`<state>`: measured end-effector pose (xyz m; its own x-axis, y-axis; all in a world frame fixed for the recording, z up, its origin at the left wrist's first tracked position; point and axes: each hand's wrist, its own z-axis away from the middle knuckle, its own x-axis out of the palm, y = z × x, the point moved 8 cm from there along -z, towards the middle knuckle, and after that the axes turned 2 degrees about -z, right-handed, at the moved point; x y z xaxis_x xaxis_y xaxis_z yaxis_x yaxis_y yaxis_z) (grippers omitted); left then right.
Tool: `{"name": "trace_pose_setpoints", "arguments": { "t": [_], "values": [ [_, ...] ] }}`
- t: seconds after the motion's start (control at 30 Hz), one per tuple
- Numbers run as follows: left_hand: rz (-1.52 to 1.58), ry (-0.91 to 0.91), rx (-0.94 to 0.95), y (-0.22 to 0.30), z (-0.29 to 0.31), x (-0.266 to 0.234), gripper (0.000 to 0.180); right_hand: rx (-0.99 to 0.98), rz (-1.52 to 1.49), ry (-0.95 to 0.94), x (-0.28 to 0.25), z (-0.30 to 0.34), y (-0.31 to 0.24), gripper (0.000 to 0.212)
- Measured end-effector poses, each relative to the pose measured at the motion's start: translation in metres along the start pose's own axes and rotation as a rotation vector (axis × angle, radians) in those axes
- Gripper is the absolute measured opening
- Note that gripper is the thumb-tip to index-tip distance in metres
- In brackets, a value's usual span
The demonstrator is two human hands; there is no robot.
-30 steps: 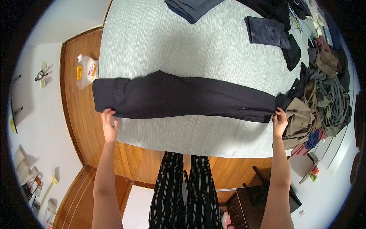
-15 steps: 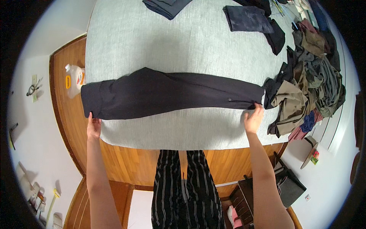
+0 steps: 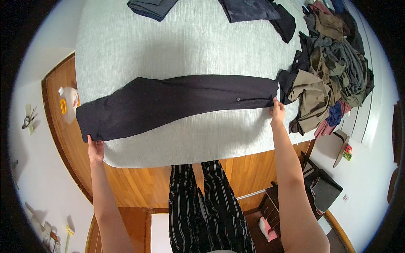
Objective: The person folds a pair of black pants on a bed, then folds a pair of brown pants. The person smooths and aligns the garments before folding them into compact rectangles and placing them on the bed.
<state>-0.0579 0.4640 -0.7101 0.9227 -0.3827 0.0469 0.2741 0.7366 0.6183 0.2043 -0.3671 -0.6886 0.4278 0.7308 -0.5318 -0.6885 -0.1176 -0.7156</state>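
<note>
Stretching across the pale grey bed (image 3: 181,46), the dark trousers (image 3: 168,103) now lie tilted, lower on the left than before, the left hand (image 3: 95,148) gripping their wide end, the right hand (image 3: 277,113) pinching the narrow end.

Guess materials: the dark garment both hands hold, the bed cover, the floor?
Dark garment: matte woven cloth, probably, limp and flat. Bed cover: pale grey-green textile with a fine ribbed weave. Floor: glossy orange-brown wood, or a wood-look laminate, grain visible.
</note>
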Motion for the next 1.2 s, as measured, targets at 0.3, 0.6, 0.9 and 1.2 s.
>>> {"name": "trace_pose_setpoints", "arguments": {
  "t": [0.3,0.6,0.9,1.2],
  "values": [
    [-0.109,-0.134,-0.016,0.005,-0.004,0.003,0.053,0.042,-0.101,-0.079,0.01,-0.007,0.004,0.017],
    [0.054,-0.835,-0.173,0.013,-0.024,-0.012,0.049,-0.133,-0.303,-0.208,0.02,-0.013,-0.03,0.013],
    [-0.051,-0.03,0.143,0.015,-0.013,-0.009,0.053,-0.244,-0.51,-0.263,-0.034,-0.001,-0.071,0.007],
    [0.066,-0.049,-0.029,-0.004,-0.015,-0.011,0.03,0.276,-0.63,-0.404,0.01,0.016,0.005,0.029]
  ]
}}
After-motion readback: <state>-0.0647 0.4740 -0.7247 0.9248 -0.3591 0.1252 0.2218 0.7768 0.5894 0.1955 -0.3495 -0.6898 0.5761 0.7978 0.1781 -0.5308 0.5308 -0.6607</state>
